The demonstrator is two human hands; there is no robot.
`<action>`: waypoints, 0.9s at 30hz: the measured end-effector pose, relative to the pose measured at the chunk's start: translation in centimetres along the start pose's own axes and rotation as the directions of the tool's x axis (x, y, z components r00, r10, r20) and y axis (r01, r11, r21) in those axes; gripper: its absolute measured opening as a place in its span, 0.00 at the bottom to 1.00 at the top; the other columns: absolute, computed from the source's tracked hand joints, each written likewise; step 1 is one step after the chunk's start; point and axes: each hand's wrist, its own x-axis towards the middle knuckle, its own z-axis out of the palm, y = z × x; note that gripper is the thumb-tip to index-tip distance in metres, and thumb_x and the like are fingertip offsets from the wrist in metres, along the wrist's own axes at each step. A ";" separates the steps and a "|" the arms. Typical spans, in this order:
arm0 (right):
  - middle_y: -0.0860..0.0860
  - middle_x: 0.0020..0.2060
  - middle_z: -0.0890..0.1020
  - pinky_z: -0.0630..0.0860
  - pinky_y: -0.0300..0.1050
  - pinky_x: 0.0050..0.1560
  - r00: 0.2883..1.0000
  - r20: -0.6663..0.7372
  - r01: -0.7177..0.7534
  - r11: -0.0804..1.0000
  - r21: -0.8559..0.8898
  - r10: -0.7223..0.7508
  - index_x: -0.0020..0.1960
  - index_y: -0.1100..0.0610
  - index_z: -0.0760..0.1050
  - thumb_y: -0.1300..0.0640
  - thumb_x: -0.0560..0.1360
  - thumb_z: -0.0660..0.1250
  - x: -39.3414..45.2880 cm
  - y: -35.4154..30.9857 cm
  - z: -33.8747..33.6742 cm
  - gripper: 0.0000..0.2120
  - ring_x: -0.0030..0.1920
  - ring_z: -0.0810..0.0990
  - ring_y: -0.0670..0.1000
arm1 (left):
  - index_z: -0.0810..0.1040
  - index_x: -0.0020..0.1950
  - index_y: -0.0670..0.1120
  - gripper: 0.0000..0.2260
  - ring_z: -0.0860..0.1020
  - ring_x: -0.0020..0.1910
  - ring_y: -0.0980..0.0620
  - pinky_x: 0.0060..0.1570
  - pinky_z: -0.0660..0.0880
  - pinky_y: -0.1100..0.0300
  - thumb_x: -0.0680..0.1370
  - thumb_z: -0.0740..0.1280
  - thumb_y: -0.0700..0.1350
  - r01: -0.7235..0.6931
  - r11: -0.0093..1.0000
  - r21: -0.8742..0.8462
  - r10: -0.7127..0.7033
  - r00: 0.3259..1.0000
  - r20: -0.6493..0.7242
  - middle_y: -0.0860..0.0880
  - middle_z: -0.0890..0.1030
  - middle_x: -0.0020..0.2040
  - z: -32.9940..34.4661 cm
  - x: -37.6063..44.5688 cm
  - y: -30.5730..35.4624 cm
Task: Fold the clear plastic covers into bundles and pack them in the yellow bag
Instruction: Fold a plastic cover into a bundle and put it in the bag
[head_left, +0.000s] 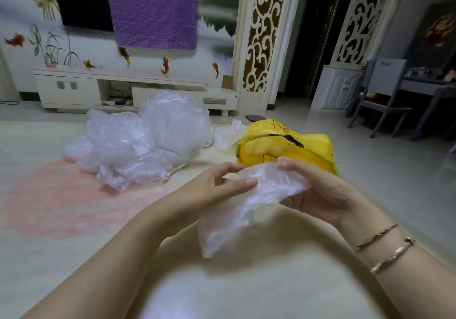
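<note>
Both grips pinch the folded plastic cover: your left hand at its top edge, your right hand beside it. The bundle's long axis hangs down toward you. The yellow bag sits just beyond, nearer your right hand.

Floor: covers, yellow bag.

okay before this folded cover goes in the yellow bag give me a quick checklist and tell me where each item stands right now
1. Left hand pinches the cover: ok.
2. Right hand holds its other end: ok.
3. Cover folded into a tight bundle: not ok, its lower end hangs loose.
4. Yellow bag close behind the hands: ok.
5. Bag mouth open wide enough: cannot tell.
6. More covers left to fold: ok, a pile lies on the floor.
</note>
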 end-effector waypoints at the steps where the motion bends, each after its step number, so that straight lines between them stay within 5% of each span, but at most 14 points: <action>1: 0.65 0.58 0.79 0.78 0.48 0.46 0.999 -0.039 -0.013 1.000 -0.001 0.013 0.61 0.62 0.77 0.54 0.70 0.71 0.2 0.1 0.0 0.22 0.49 0.79 0.56 | 0.78 0.60 0.52 0.20 0.83 0.46 0.52 0.47 0.78 0.58 0.70 0.74 0.54 0.001 0.999 -0.033 -0.001 1.000 -0.001 0.46 0.85 0.49 0.1 0.0 0.0; 4: 0.57 0.49 0.83 0.79 0.44 0.35 0.978 -0.199 0.072 0.997 0.029 -0.065 0.58 0.60 0.76 0.58 0.74 0.69 0.6 0.5 0.1 0.14 0.42 0.82 0.52 | 0.79 0.58 0.48 0.13 0.81 0.34 0.52 0.34 0.77 0.62 0.74 0.71 0.41 -0.011 0.992 -0.128 -0.006 0.991 -0.134 0.43 0.82 0.40 0.2 -0.1 0.2; 6: 0.51 0.52 0.83 0.78 0.44 0.42 0.929 -0.272 0.206 0.961 -0.186 -0.252 0.57 0.57 0.74 0.61 0.76 0.68 1.0 0.8 0.5 0.11 0.51 0.82 0.51 | 0.79 0.58 0.44 0.12 0.78 0.28 0.53 0.29 0.76 0.64 0.75 0.69 0.37 0.006 0.968 -0.252 -0.077 0.959 -0.271 0.43 0.80 0.38 0.0 0.2 0.1; 8: 0.46 0.59 0.78 0.73 0.38 0.57 0.835 -0.183 0.316 0.724 -0.613 -0.519 0.60 0.53 0.71 0.61 0.74 0.70 1.1 1.2 0.6 0.17 0.62 0.75 0.44 | 0.78 0.59 0.44 0.12 0.78 0.30 0.52 0.30 0.76 0.64 0.75 0.69 0.37 0.046 0.961 -0.271 -0.158 0.900 -0.407 0.43 0.81 0.40 -0.4 0.8 -0.4; 10: 0.44 0.65 0.72 0.64 0.34 0.65 0.767 0.087 0.397 0.364 -0.842 -0.636 0.65 0.50 0.67 0.57 0.71 0.70 0.7 1.8 1.1 0.24 0.68 0.67 0.41 | 0.76 0.62 0.44 0.14 0.78 0.34 0.50 0.31 0.75 0.64 0.76 0.68 0.37 0.058 0.952 -0.301 -0.202 0.856 -0.476 0.43 0.81 0.44 -0.4 1.2 -0.7; 13: 0.47 0.69 0.67 0.63 0.45 0.69 0.720 0.382 0.482 0.023 -0.876 -0.579 0.67 0.51 0.66 0.52 0.69 0.69 0.5 3.3 1.7 0.28 0.71 0.65 0.48 | 0.68 0.67 0.42 0.17 0.77 0.37 0.47 0.29 0.75 0.59 0.79 0.63 0.35 0.085 0.891 -0.446 -0.283 0.872 -0.400 0.39 0.78 0.52 0.1 1.0 -0.5; 15: 0.46 0.65 0.71 0.68 0.48 0.64 0.707 0.442 0.492 -0.064 -0.868 -0.552 0.61 0.48 0.69 0.56 0.68 0.70 0.7 4.1 2.2 0.23 0.66 0.69 0.50 | 0.65 0.69 0.43 0.19 0.77 0.35 0.47 0.24 0.75 0.62 0.79 0.61 0.33 0.149 0.875 -0.461 -0.316 0.897 -0.310 0.36 0.75 0.57 0.6 0.8 -0.5; 20: 0.45 0.44 0.78 0.73 0.52 0.46 0.767 0.377 0.510 0.136 -0.849 -0.519 0.45 0.52 0.74 0.63 0.68 0.65 1.0 4.4 2.0 0.09 0.47 0.74 0.49 | 0.62 0.70 0.44 0.25 0.78 0.40 0.47 0.34 0.77 0.56 0.75 0.61 0.28 0.170 0.958 -0.231 -0.250 0.888 -0.385 0.42 0.77 0.56 0.5 1.5 -1.7; 24: 0.44 0.41 0.80 0.74 0.49 0.45 0.834 0.356 0.486 0.258 -0.835 -0.421 0.44 0.52 0.77 0.60 0.70 0.66 1.0 4.5 1.5 0.05 0.45 0.77 0.47 | 0.70 0.62 0.46 0.21 0.78 0.43 0.50 0.37 0.78 0.56 0.73 0.63 0.29 0.040 0.991 0.125 0.035 0.834 -0.551 0.50 0.78 0.50 -0.5 1.3 -1.6; 27: 0.44 0.41 0.80 0.77 0.44 0.43 0.884 0.301 0.436 0.399 -0.807 -0.356 0.43 0.50 0.78 0.57 0.68 0.65 1.0 4.4 1.7 0.06 0.43 0.78 0.47 | 0.77 0.53 0.46 0.13 0.79 0.41 0.54 0.42 0.74 0.60 0.74 0.63 0.31 -0.054 0.982 0.182 0.130 0.889 -0.438 0.50 0.84 0.43 -0.6 0.9 -0.7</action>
